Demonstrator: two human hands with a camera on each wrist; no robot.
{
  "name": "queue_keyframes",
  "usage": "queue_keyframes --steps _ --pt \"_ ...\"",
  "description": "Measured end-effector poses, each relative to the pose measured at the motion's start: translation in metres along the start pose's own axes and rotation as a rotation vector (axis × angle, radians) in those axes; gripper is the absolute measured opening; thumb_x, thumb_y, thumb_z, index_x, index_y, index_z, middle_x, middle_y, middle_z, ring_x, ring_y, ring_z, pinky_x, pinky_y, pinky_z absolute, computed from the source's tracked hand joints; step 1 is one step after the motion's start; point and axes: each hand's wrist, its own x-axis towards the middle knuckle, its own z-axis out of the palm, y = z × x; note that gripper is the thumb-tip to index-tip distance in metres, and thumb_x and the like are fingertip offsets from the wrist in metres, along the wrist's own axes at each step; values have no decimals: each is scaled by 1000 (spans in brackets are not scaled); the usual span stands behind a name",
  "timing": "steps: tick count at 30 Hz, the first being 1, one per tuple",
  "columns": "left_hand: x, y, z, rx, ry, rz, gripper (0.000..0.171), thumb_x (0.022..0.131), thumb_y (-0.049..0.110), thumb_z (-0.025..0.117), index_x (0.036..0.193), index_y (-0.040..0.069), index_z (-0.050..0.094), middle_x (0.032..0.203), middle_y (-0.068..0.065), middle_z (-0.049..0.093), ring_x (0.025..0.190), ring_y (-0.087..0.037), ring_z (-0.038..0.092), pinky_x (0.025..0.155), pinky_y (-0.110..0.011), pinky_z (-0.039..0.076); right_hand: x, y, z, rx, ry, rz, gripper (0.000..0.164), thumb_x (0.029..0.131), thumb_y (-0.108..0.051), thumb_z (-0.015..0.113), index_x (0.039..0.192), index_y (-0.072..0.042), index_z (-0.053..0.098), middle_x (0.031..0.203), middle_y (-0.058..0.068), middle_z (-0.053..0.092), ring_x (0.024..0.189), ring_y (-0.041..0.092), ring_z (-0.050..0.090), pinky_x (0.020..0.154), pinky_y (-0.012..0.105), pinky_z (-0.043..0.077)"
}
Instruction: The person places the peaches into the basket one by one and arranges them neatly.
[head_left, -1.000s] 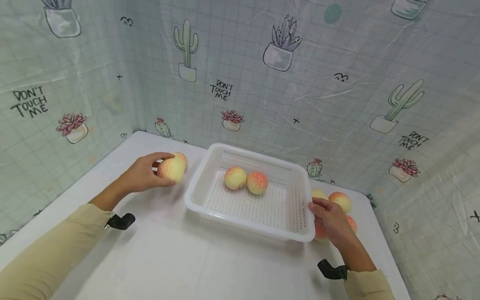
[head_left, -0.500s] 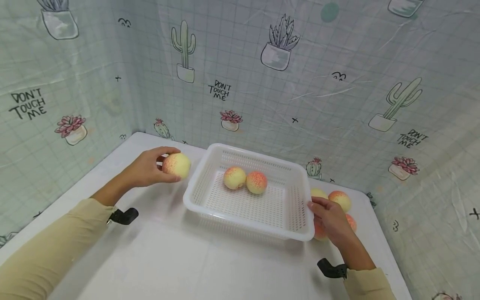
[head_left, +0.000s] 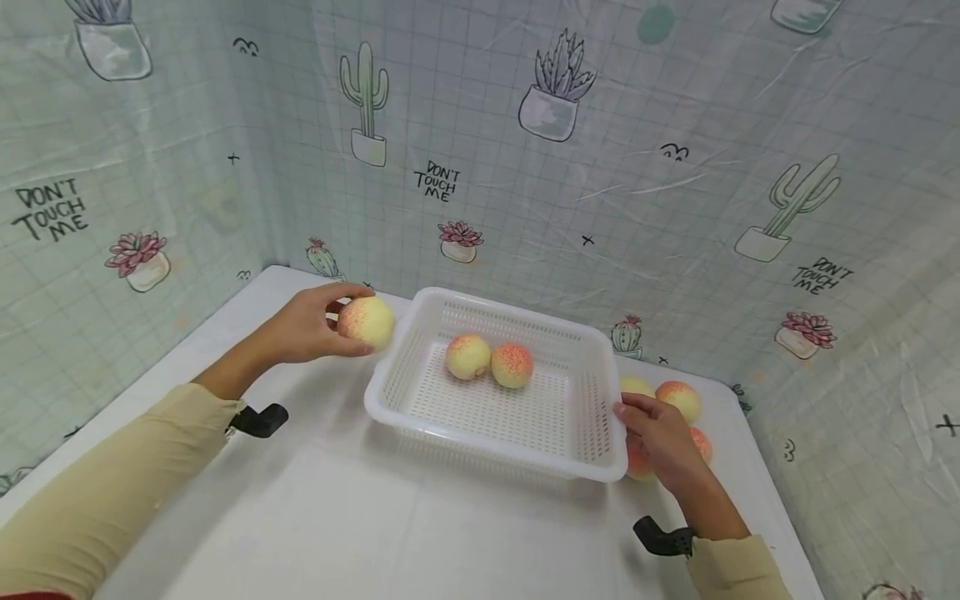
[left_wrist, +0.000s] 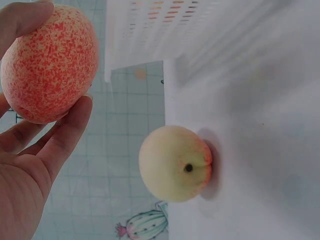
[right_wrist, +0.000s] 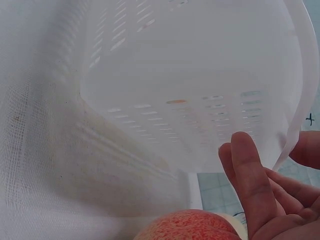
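Observation:
My left hand point(head_left: 311, 327) grips a yellow and red speckled peach point(head_left: 369, 322) with thumb and fingers, just outside the left rim of a white plastic basket point(head_left: 480, 448). In the left wrist view, the held peach point(left_wrist: 52, 67) shows its red side, and another pale peach point(left_wrist: 172, 162) stands on the table below it; the head view hides that one. My right hand point(head_left: 663, 437) pinches the basket's right rim, with fingers under the edge in the right wrist view. Inside the basket, a yellow peach point(head_left: 468, 357) and a redder peach point(head_left: 512, 365) sit side by side.
Several more peaches lie right of the basket, among them a red and yellow peach point(head_left: 679, 402) and a red peach point(head_left: 637, 463) partly behind my right hand. A printed cloth point(head_left: 495, 192) hangs around the white table point(head_left: 360, 508).
My left hand has carried its peach right and slightly up toward the basket's left rim. The second peach, visible behind it at first, is now covered. My right hand and the basket stay put.

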Motion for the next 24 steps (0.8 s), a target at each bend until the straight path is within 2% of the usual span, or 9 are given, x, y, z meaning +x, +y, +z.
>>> queue_keyframes --steps 16,24 --pt "18 18 12 -28 -24 59 78 78 26 93 144 10 56 136 -13 62 116 -34 64 92 -46 61 0 -1 1 5 12 4 63 105 -41 62 157 -10 42 159 15 50 138 34 60 109 48 51" --pt "26 25 17 -37 -36 111 75 77 24 93 141 9 59 132 -12 65 112 -32 65 91 -43 60 -2 -1 2 11 17 10 61 105 -40 61 156 -11 44 159 15 50 138 34 60 110 48 51"
